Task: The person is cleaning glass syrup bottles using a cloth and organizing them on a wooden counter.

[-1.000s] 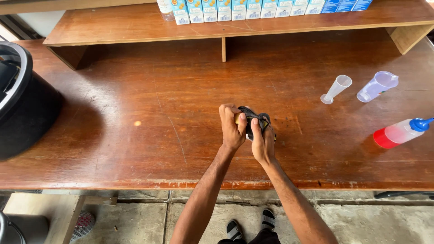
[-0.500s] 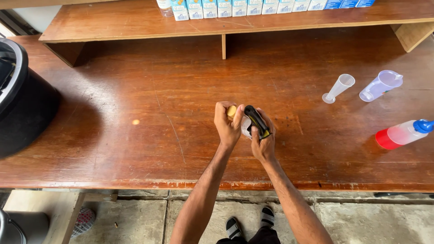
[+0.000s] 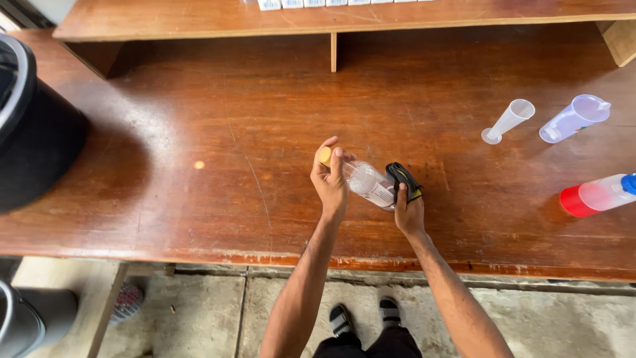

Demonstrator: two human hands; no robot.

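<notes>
Left hand (image 3: 330,179) fingers (image 3: 337,161) pinch a small yellow cap (image 3: 324,156) at the neck of a clear plastic bottle (image 3: 368,183), thumb on the far side, grip closed on the cap. Right hand (image 3: 409,211) wraps the bottle's other end together with a black strap-like piece with a yellow line (image 3: 403,180), fingers curled shut around both. The bottle lies tilted between the two hands, cap end up-left, held just over the wooden table (image 3: 232,146); cannot tell whether it touches the top.

Outward: bare tabletop left of the left fingers, wide open room up to a black round container (image 3: 36,142) at the far left edge. Table's near edge runs just below both wrists. Beyond the fingers, open surface reaches back to a low shelf (image 3: 331,20) with a centre divider. Right of the right fingers, well apart: a clear measuring cylinder (image 3: 507,120) lying on its side, a clear jug (image 3: 574,118) beside it, and a red-bottomed squeeze bottle (image 3: 596,195) lying near the right edge.

Versus half a second earlier: hands have spread apart, the bottle's clear body now shows between them, cap stays pinched in the left fingers, the black piece has slid to the right-hand end.
</notes>
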